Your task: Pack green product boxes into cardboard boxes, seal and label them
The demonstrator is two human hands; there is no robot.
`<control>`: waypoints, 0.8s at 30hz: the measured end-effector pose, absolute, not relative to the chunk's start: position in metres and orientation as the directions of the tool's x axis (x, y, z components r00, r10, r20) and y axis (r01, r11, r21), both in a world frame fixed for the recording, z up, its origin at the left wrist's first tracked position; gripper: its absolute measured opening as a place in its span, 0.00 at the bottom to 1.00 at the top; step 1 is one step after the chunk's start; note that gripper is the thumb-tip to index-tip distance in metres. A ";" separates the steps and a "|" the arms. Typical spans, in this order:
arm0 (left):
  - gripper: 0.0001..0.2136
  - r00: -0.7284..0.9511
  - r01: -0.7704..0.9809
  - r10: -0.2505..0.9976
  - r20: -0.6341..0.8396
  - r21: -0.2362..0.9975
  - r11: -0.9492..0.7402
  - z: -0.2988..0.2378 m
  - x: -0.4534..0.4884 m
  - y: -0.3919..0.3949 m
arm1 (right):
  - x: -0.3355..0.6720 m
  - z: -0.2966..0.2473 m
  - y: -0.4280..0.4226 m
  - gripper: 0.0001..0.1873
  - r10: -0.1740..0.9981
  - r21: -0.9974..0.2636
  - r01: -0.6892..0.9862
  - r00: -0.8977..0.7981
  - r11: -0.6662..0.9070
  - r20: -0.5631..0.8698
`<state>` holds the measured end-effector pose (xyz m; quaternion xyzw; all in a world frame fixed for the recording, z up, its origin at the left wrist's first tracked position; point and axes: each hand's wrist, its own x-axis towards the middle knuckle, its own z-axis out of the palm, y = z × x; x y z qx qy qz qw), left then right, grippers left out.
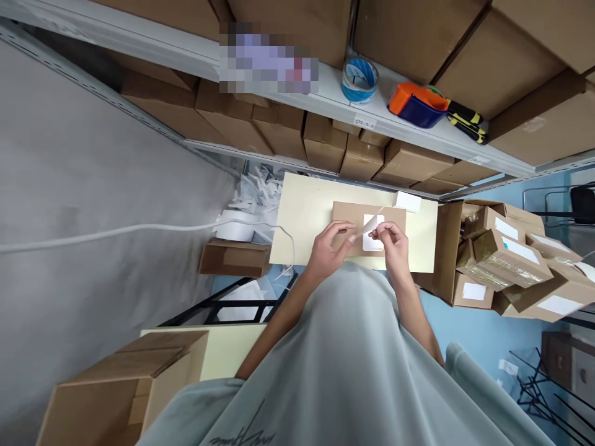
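Observation:
On the pale table [304, 204], a flat cardboard box [346, 212] lies in front of me, with a white label [373, 243] on its top. Over the box, my left hand [331, 249] pinches one end of a thin, whitish paper strip [369, 225] between thumb and fingers. My right hand [394, 243] is closed in a pinch by the strip's other end, above the label. Whether the right fingertips grip the strip or the label's edge is too small to make out. A small white box [408, 201] sits at the table's back edge.
A large carton [445, 251] of labelled boxes stands at right. Above, a metal shelf [320, 87] bears a blue tape roll [359, 80], an orange-and-blue tape dispenser [418, 105] and cutters [467, 121]. A white cable [139, 232] crosses the left. An open carton [125, 371] sits lower left.

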<state>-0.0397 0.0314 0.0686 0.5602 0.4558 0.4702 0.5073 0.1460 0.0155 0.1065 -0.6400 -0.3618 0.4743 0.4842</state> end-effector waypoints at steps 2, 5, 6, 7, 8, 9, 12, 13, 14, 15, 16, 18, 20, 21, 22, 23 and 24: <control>0.11 0.183 0.096 0.978 0.100 0.988 -0.119 0.074 -0.028 0.029 | 0.156 0.105 0.014 0.15 0.927 -0.967 -0.026 0.277 -0.255 -0.252; 0.07 0.189 0.176 0.975 0.118 0.973 -0.152 0.076 -0.010 0.028 | 0.170 0.104 0.012 0.16 0.930 -0.967 -0.072 0.265 -0.245 -0.255; 0.06 0.187 0.195 0.975 0.119 0.968 -0.155 0.076 -0.004 0.028 | 0.175 0.104 0.011 0.17 0.930 -0.965 -0.088 0.258 -0.246 -0.260; 0.06 0.185 0.212 0.975 0.121 0.964 -0.160 0.075 0.003 0.028 | 0.180 0.104 0.010 0.17 0.930 -0.963 -0.104 0.254 -0.247 -0.266; 0.06 0.184 0.228 0.975 0.126 0.959 -0.167 0.075 0.009 0.027 | 0.185 0.104 0.008 0.17 0.930 -0.961 -0.118 0.247 -0.251 -0.273; 0.06 0.183 0.242 0.974 0.132 0.954 -0.175 0.075 0.015 0.027 | 0.189 0.103 0.007 0.17 0.930 -0.958 -0.130 0.239 -0.254 -0.279; 0.06 0.182 0.282 0.975 0.131 0.943 -0.179 0.075 0.033 0.025 | 0.203 0.101 0.004 0.18 0.932 -0.953 -0.143 0.214 -0.266 -0.293; 0.07 0.183 0.291 0.976 0.121 0.941 -0.172 0.075 0.038 0.024 | 0.207 0.100 0.004 0.18 0.932 -0.953 -0.146 0.213 -0.267 -0.294; 0.07 0.182 0.296 0.977 0.110 0.941 -0.161 0.076 0.044 0.024 | 0.211 0.099 0.003 0.19 0.932 -0.952 -0.150 0.213 -0.267 -0.295; 0.08 0.177 0.298 0.979 0.098 0.943 -0.148 0.077 0.050 0.023 | 0.215 0.099 0.003 0.19 0.931 -0.951 -0.156 0.214 -0.266 -0.296; 0.08 0.168 0.296 0.982 0.087 0.946 -0.134 0.078 0.055 0.023 | 0.219 0.098 0.002 0.20 0.930 -0.950 -0.164 0.216 -0.266 -0.297; 0.09 0.146 0.289 0.987 0.070 0.951 -0.111 0.080 0.065 0.023 | 0.227 0.099 0.002 0.20 0.931 -0.947 -0.181 0.205 -0.266 -0.301; 0.10 0.125 0.290 0.990 0.058 0.952 -0.093 0.081 0.072 0.024 | 0.236 0.102 0.000 0.21 0.941 -0.943 -0.207 0.164 -0.262 -0.297; 0.10 0.115 0.296 0.992 0.051 0.952 -0.084 0.081 0.075 0.024 | 0.241 0.103 -0.001 0.22 0.948 -0.941 -0.220 0.135 -0.256 -0.289; 0.10 0.102 0.301 0.994 0.041 0.951 -0.070 0.081 0.077 0.025 | 0.246 0.103 -0.002 0.22 0.955 -0.942 -0.226 0.104 -0.250 -0.278; 0.10 0.085 0.299 0.996 0.021 0.953 -0.045 0.080 0.078 0.026 | 0.250 0.103 -0.004 0.23 0.960 -0.945 -0.221 0.085 -0.243 -0.267; 0.10 0.067 0.283 0.998 -0.015 0.959 -0.005 0.079 0.078 0.027 | 0.255 0.102 -0.005 0.23 0.962 -0.951 -0.202 0.093 -0.234 -0.256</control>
